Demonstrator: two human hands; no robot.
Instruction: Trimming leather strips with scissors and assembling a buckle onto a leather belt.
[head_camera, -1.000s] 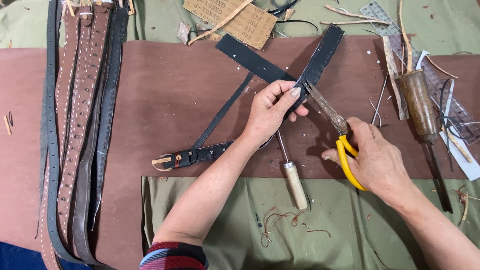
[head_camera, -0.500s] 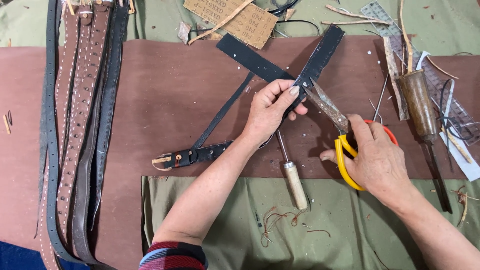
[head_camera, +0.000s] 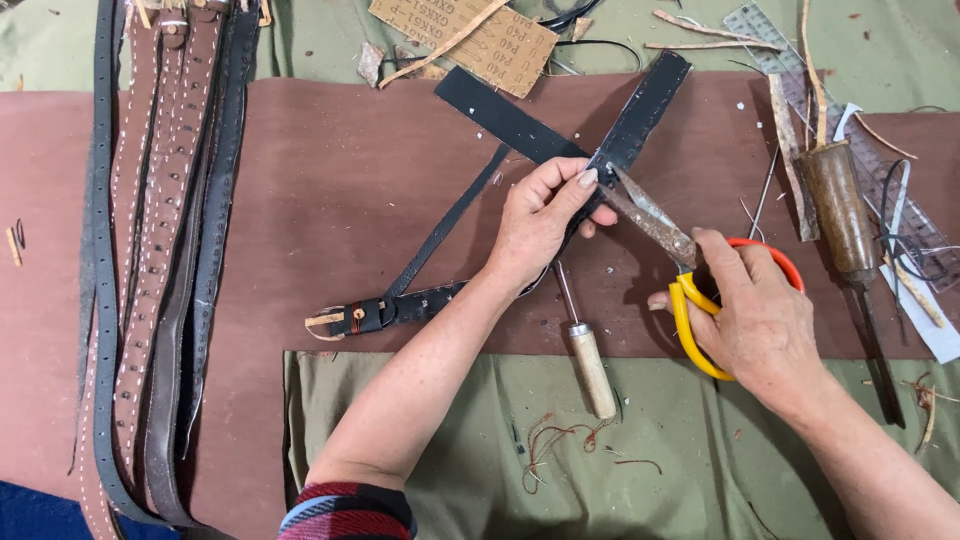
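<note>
A: Now, where is the black leather strap (head_camera: 640, 115)?
B: On the brown mat (head_camera: 330, 180), pinched by left hand (head_camera: 540, 225); right hand (head_camera: 755, 320) grips scissors (head_camera: 665, 235); cut slowly, blades square

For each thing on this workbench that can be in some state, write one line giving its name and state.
Scissors: gripped, blades open at the strap.
Black strap: pinched, lifted off the mat.
Left hand: closed on the strap.
Right hand: fingers through the scissor handles.
Awl: lying flat, untouched.
Belts: laid out lengthwise.
</note>
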